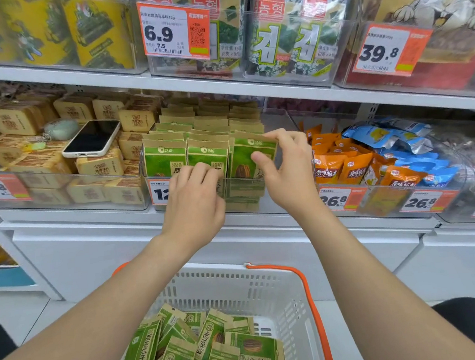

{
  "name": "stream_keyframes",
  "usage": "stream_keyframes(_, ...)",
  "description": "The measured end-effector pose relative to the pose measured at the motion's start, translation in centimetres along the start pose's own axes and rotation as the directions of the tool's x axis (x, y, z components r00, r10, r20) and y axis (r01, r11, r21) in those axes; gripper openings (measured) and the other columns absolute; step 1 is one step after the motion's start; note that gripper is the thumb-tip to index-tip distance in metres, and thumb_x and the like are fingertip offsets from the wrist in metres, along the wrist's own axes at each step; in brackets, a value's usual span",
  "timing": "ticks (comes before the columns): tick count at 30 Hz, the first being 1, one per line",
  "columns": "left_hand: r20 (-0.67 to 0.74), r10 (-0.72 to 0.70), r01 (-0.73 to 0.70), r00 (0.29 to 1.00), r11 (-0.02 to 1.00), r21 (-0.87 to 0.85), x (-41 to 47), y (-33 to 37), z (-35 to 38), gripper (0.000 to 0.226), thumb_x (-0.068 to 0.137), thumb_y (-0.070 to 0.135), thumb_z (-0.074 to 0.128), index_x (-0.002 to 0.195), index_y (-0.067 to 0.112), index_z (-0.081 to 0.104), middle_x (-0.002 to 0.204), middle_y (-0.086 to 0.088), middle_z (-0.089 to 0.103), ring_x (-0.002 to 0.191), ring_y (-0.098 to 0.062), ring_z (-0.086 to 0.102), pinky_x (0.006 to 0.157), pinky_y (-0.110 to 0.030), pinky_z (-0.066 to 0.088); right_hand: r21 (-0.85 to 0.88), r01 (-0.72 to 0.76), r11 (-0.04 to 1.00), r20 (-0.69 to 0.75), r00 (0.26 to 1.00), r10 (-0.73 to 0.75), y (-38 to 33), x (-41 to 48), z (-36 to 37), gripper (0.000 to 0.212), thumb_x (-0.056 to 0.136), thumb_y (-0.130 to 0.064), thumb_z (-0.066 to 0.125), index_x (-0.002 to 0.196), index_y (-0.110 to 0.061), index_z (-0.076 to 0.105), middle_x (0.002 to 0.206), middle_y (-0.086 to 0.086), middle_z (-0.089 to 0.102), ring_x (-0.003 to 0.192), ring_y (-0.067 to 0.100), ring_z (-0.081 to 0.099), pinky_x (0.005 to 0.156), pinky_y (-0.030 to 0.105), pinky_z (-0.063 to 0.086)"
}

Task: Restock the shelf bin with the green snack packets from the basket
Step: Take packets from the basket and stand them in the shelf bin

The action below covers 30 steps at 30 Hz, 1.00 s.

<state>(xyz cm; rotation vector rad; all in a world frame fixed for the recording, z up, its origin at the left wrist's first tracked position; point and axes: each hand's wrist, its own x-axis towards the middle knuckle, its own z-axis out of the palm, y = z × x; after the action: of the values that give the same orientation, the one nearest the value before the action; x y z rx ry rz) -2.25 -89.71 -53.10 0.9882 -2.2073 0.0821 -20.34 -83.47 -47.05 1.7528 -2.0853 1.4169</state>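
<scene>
Seating step: right hand pinches green packet into bin front row; left hand steadies neighbouring packets, grip unclear. Next: reach down to basket.

A shop aisle, seen from head height looking at stocked shelving. Long white metal shelves carry clear plastic bins packed with goods for sale. One bin holds green and brown paper snack packets standing in neat rows. Others hold orange foil bags, blue foil bags and tan wrapped blocks, with green-and-white seaweed packs on the shelf above. There are orange-and-white price tags fixed to the bin fronts, printed with figures such as 6.9, 39.8 and 26.8. Below the shelves sits a white plastic shopping basket with an orange handle, holding more of the same packets.
</scene>
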Motion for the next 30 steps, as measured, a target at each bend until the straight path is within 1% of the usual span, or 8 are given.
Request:
stream_keyframes(5, 0.015, 0.0, 0.0, 1.0, 1.0, 0.013, 0.0, 0.2, -0.1, 0.036, 0.086, 0.011, 0.059, 0.121, 0.014, 0.064, 0.116, -0.003, 0.059, 0.107, -0.031, 0.049, 0.095, -0.044, 0.04, -0.048, -0.102, 0.994, 0.09, 0.99, 0.106, -0.4, 1.8, -0.6, 0.035, 0.092, -0.036, 0.076, 0.124, -0.026, 0.067, 0.12, 0.002, 0.045, 0.124, 0.023, 0.049, 0.11, 0.044, 0.044)
stream_keyframes(9, 0.022, -0.005, 0.005, 1.0, 1.0, 0.029, 0.0, 0.4, -0.2, 0.036, 0.085, 0.011, 0.059, 0.121, 0.014, 0.062, 0.117, -0.003, 0.059, 0.106, -0.03, 0.049, 0.095, -0.045, 0.041, -0.015, -0.223, 0.975, 0.181, 0.958, 0.222, 0.3, 2.7, 0.0, 0.053, 0.074, -0.062, 0.076, 0.119, -0.034, 0.069, 0.121, 0.001, 0.064, 0.114, 0.025, 0.064, 0.098, 0.05, 0.056)
stream_keyframes(11, 0.028, -0.008, 0.006, 1.0, 0.999, 0.04, 0.0, 0.5, -0.2, 0.037, 0.084, 0.013, 0.059, 0.122, 0.014, 0.062, 0.117, -0.003, 0.058, 0.106, -0.03, 0.048, 0.096, -0.045, 0.041, -0.03, -0.256, 0.966, 0.22, 0.941, 0.257, 0.1, 2.5, -0.1, 0.04, 0.082, -0.048, 0.083, 0.116, -0.028, 0.073, 0.122, -0.001, 0.069, 0.115, 0.021, 0.064, 0.104, 0.045, 0.052)
stream_keyframes(14, 0.027, -0.011, 0.01, 1.0, 0.999, 0.046, 0.0, 0.6, -0.1, 0.038, 0.084, 0.013, 0.06, 0.122, 0.014, 0.061, 0.118, -0.003, 0.058, 0.106, -0.029, 0.048, 0.096, -0.045, 0.041, -0.026, -0.285, 0.958, 0.241, 0.929, 0.282, 0.5, 2.5, -0.2, 0.023, 0.089, -0.031, 0.082, 0.108, -0.024, 0.073, 0.105, -0.007, 0.072, 0.106, 0.016, 0.063, 0.094, 0.035, 0.052)
stream_keyframes(19, 0.021, 0.003, -0.005, 1.0, 0.998, 0.065, -0.2, 0.7, -0.2, 0.04, 0.083, 0.012, 0.06, 0.123, 0.013, 0.06, 0.118, -0.004, 0.058, 0.104, -0.03, 0.047, 0.094, -0.046, 0.042, -0.061, -0.313, 0.948, 0.25, 0.915, 0.318, 0.1, 2.5, -0.5, 0.057, 0.09, -0.035, 0.077, 0.13, -0.016, 0.041, 0.113, 0.004, 0.06, 0.098, 0.02, 0.06, 0.07, 0.032, 0.046)
stream_keyframes(22, 0.021, 0.005, -0.006, 1.0, 0.998, 0.068, -0.3, 0.8, -0.1, 0.041, 0.082, 0.012, 0.059, 0.123, 0.012, 0.06, 0.118, -0.005, 0.058, 0.103, -0.029, 0.047, 0.093, -0.045, 0.042, -0.105, -0.363, 0.926, 0.287, 0.88, 0.377, -0.3, 2.3, -0.4, 0.068, 0.093, -0.035, 0.059, 0.148, -0.01, 0.028, 0.114, 0.004, 0.06, 0.1, 0.025, 0.059, 0.08, 0.036, 0.046)
stream_keyframes(25, 0.03, 0.005, -0.007, 1.0, 0.997, 0.078, -0.3, 0.8, 0.0, 0.042, 0.081, 0.013, 0.059, 0.123, 0.011, 0.059, 0.118, -0.005, 0.057, 0.103, -0.03, 0.047, 0.093, -0.046, 0.042, -0.12, -0.372, 0.92, 0.332, 0.859, 0.39, -1.1, 1.7, 0.7, 0.045, 0.101, -0.03, 0.045, 0.137, -0.004, 0.046, 0.123, 0.012, 0.059, 0.103, 0.03, 0.05, 0.083, 0.037, 0.04)
stream_keyframes(30, 0.034, 0.013, -0.016, 0.999, 0.995, 0.094, -0.2, 0.6, 0.2, 0.044, 0.081, 0.014, 0.059, 0.124, 0.012, 0.058, 0.118, -0.005, 0.055, 0.1, -0.03, 0.045, 0.092, -0.045, 0.04, -0.102, -0.328, 0.939, 0.376, 0.862, 0.342, -1.0, 1.6, 0.2, 0.027, 0.102, -0.026, 0.044, 0.12, -0.008, 0.053, 0.112, 0.009, 0.059, 0.101, 0.029, 0.051, 0.074, 0.037, 0.036)
